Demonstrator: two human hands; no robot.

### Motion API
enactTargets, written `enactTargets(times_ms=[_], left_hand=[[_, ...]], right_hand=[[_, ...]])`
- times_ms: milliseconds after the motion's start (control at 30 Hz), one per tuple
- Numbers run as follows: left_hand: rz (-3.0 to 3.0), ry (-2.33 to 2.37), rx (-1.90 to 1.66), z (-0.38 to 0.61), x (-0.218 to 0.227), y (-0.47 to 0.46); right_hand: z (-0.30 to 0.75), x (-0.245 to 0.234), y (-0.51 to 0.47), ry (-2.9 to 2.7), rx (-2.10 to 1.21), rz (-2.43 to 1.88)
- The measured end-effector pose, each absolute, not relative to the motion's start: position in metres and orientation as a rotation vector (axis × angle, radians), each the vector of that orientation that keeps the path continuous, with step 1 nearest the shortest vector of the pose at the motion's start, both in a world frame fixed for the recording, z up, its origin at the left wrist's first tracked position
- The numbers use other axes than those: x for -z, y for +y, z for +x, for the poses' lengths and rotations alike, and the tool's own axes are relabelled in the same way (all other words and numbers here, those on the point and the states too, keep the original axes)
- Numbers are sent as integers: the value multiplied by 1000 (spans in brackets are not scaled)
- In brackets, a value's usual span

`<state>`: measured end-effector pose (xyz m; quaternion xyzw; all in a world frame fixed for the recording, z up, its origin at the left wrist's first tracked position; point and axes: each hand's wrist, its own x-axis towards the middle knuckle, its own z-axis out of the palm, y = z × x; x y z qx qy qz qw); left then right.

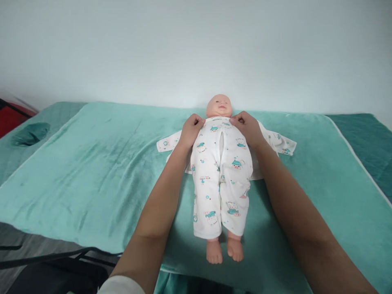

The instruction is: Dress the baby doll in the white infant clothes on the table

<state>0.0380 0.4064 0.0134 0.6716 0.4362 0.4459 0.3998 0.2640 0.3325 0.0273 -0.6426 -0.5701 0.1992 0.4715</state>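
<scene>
A baby doll (219,107) lies on its back, head toward the wall and bare feet toward me. White printed pants (208,183) cover it from the chest to the ankles, with a small opening at the front. Beneath them, a matching white shirt (283,143) shows, its sleeves spread to both sides. My left hand (192,127) pinches the top edge of the pants on the left, near the doll's neck. On the right, my right hand (247,127) is closed on the same edge, fingers curled. The doll's arms are not visible.
A light green blanket (101,163) lies under the doll on a bed with a darker green cover (364,143). A face hole (30,134) shows at the left end. The white wall (196,49) stands behind. Black metal bars (55,256) are at the lower left.
</scene>
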Motion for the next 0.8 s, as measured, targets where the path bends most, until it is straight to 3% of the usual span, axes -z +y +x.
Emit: enactTargets(times_ms=[200,400,800], left_hand=[[1846,1005,-1144,30,-12,383],[2124,1045,-1233,12,5,364],[2068,1324,-1253,3,-5,316]], right_hand=[[264,-21,316,-1511,-401,-1339],[267,-5,285,-1519,-290,-1362],[254,4,254,-1047,-568,-1601]])
